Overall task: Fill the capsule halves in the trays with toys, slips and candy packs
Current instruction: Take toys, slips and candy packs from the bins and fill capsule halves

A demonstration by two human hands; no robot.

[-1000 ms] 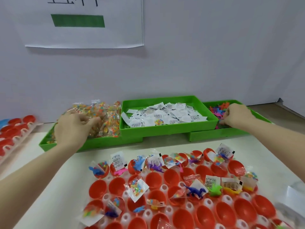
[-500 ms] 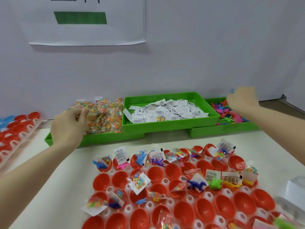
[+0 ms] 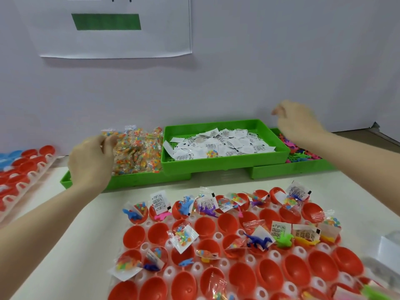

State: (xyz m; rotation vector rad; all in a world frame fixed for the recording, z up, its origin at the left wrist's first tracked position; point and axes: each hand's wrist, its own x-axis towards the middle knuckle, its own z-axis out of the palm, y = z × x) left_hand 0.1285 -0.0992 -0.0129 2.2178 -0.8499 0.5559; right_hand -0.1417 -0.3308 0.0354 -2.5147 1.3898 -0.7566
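A clear tray (image 3: 218, 236) in front of me holds red capsule halves (image 3: 134, 237). Several halves carry toy dinosaurs, slips and candy packs; others are bare. Behind it stand three green trays: candy packs (image 3: 138, 152) on the left, paper slips (image 3: 227, 141) in the middle, small toys (image 3: 303, 154) on the right. My left hand (image 3: 91, 161) is at the left edge of the candy pile and pinches a pack. My right hand (image 3: 296, 124) hovers above the toy tray with its fingers curled and blurred; I cannot tell what it holds.
A second tray of red halves (image 3: 26, 167) lies at the far left, with blue halves (image 3: 8, 154) behind it. A white box (image 3: 389, 250) sits at the right edge. The wall with a white sheet (image 3: 112, 40) stands close behind the green trays.
My right hand has risen out of the toy tray and moved left toward the slips tray. My left hand stays at the candy pile and has shifted slightly to its left edge.
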